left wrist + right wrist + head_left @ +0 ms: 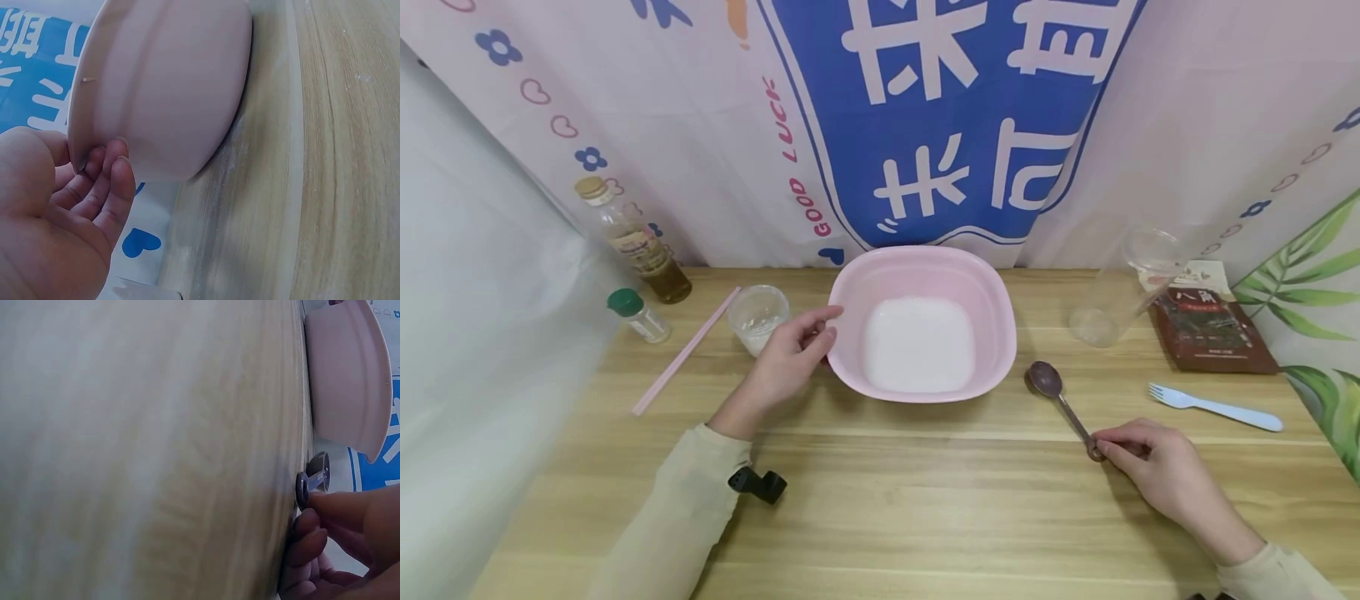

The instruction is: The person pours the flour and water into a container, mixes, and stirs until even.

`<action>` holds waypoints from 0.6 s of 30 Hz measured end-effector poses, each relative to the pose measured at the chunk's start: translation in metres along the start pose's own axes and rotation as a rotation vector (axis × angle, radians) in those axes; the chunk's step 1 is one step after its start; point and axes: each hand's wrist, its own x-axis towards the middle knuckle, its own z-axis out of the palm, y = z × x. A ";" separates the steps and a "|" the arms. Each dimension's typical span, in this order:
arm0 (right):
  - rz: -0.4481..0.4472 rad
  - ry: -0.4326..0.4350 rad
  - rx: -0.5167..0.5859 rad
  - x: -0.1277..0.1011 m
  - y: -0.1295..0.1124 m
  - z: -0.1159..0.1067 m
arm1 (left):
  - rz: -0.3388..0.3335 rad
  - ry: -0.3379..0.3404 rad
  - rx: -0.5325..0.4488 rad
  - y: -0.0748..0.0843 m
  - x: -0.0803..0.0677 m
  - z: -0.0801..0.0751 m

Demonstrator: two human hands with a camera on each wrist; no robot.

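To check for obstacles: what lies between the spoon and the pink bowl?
Only bare wooden table separates the spoon and pink bowl, as the head view shows.

A light wooden desk (925, 500) is carrying a pink basin (992, 333), a spoon (1060, 400), a blue fork (1213, 407), a pink straw (685, 352), two clear cups (758, 317), an oil bottle (632, 242), a green-capped shaker (638, 314) and a brown packet (1210, 329).

A makeshift home-cooking corner is shown: a wooden table (880, 517) is set against a printed cloth backdrop (955, 117) instead of a kitchen wall. Kitchen goods are laid out on it — an oil bottle (632, 242), a spice shaker (638, 315), a pink basin (925, 275), a seasoning packet (1210, 329) and a plastic fork (1213, 407).
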 end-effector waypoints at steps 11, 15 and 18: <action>0.005 0.017 0.028 0.003 -0.006 -0.013 | -0.005 -0.027 0.003 0.002 0.001 -0.005; -0.066 0.085 0.040 0.012 -0.016 -0.019 | -0.020 -0.017 0.023 0.006 -0.002 -0.012; -0.109 0.125 0.056 0.022 -0.030 -0.022 | 0.001 0.010 0.095 0.013 -0.003 -0.018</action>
